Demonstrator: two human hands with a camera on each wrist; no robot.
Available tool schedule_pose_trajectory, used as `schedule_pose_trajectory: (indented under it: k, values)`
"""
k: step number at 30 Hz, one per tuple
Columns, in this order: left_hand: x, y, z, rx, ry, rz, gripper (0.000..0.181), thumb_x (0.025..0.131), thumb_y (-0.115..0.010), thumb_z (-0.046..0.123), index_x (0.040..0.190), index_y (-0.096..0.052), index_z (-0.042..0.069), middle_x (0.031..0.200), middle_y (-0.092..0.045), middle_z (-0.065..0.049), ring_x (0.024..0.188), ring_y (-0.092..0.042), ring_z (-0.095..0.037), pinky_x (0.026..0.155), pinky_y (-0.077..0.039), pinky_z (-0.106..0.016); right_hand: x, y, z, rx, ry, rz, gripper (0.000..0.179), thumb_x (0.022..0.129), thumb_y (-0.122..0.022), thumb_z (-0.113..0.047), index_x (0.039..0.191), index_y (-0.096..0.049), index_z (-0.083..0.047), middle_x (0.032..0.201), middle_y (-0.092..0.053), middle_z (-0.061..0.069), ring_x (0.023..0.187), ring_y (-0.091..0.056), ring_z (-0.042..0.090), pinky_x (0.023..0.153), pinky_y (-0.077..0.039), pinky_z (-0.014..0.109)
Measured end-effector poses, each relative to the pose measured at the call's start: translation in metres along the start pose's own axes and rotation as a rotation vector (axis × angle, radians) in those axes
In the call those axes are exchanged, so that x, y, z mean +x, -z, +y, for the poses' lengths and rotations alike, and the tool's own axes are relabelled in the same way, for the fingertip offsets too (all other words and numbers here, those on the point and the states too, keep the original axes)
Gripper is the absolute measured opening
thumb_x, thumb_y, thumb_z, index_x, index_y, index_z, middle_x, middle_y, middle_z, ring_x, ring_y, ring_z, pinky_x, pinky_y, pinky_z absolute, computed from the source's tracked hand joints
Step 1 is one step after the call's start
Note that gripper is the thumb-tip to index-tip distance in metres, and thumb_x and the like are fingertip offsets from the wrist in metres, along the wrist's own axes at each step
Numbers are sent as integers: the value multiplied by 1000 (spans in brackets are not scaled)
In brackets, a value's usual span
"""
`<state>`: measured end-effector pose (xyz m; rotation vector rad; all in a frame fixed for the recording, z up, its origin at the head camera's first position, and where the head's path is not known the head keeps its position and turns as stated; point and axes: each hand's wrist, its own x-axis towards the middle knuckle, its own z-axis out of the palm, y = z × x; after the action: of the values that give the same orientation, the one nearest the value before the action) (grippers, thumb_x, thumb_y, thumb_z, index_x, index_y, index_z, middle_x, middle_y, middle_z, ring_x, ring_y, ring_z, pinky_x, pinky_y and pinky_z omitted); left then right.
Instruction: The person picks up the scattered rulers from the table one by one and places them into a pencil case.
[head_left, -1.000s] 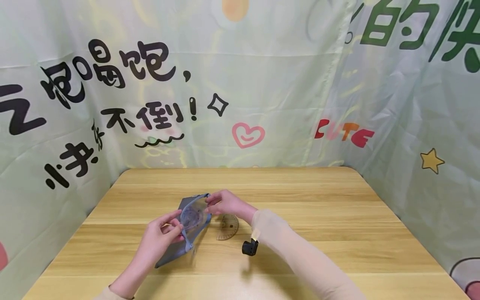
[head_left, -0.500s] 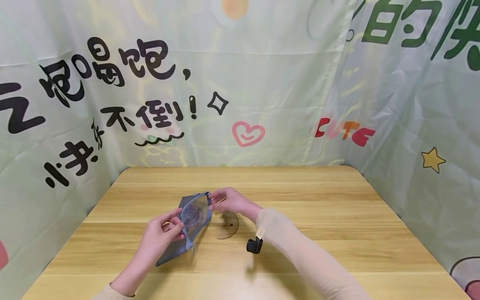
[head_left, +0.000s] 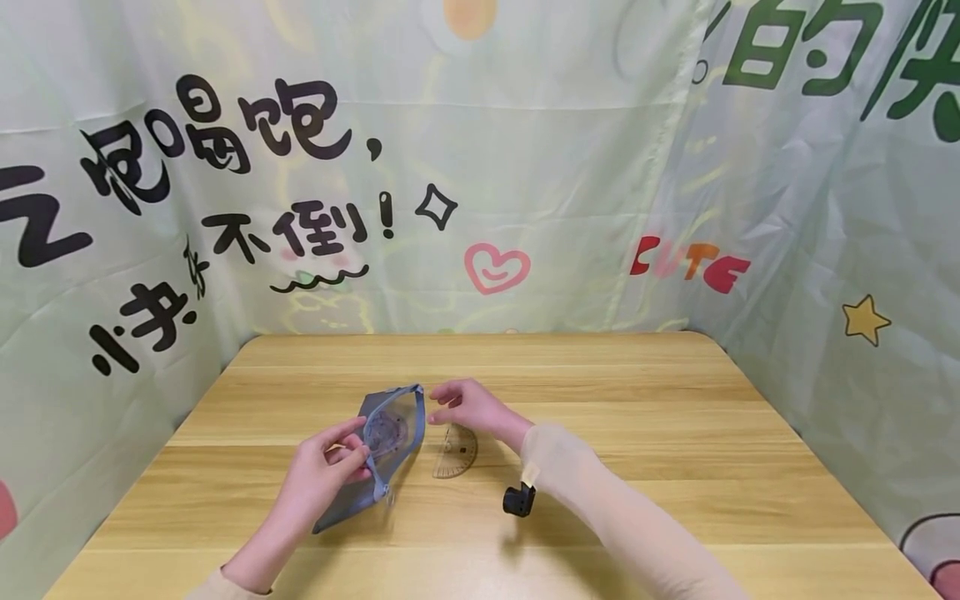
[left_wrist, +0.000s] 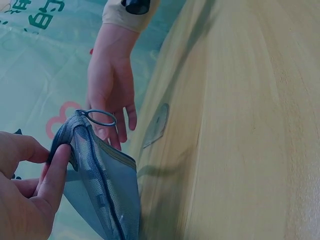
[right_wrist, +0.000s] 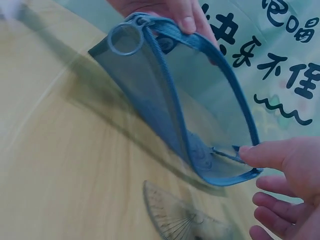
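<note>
A blue-grey zip pouch [head_left: 348, 507] stands tilted on the table with its zipped mouth spread wide. My left hand [head_left: 322, 460] pinches the near side of the mouth between thumb and fingers. At the zip's end hangs a ring pull [right_wrist: 109, 41]. Inside the pouch shows a round, see-through bluish thing [head_left: 385, 433]. My right hand [head_left: 477, 408] is just off the pouch's far end, its fingers loosely bent and holding nothing; in the right wrist view its thumb overlaps the rim. A clear protractor [head_left: 457, 454] lies flat on the table below that hand.
The wooden table [head_left: 637, 483] spreads out around the pouch. Printed cloth [head_left: 570, 183] hangs behind and along both sides. A small black camera [head_left: 519, 500] juts from the right wrist, above the table.
My right hand has drawn back to the right, from the pouch's rim to just beside it. The left hand keeps its pinch, and the protractor stays put.
</note>
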<state>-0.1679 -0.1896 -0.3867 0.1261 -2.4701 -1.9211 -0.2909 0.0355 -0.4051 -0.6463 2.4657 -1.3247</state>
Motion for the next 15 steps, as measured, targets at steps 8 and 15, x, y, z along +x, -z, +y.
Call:
schedule_pose_trajectory:
  k: [8, 15]
  values:
    - [0, -1, 1, 1, 2, 1, 49, 92, -60, -4, 140, -50, -4, 94, -55, -6, 74, -64, -3, 71, -63, -22, -8, -2, 9, -21, -18, 38, 45, 85, -76, -20, 124, -64, 1, 118, -66, 19, 100, -61, 21, 87, -55, 29]
    - [-1, -2, -1, 4, 3, -2, 50, 92, -60, -4, 140, -49, -4, 94, -56, -6, 75, -64, -4, 71, -63, -22, -12, 0, 14, -46, -23, 28, 50, 85, -76, -26, 126, -63, -1, 120, -65, 17, 103, -61, 22, 93, -55, 35]
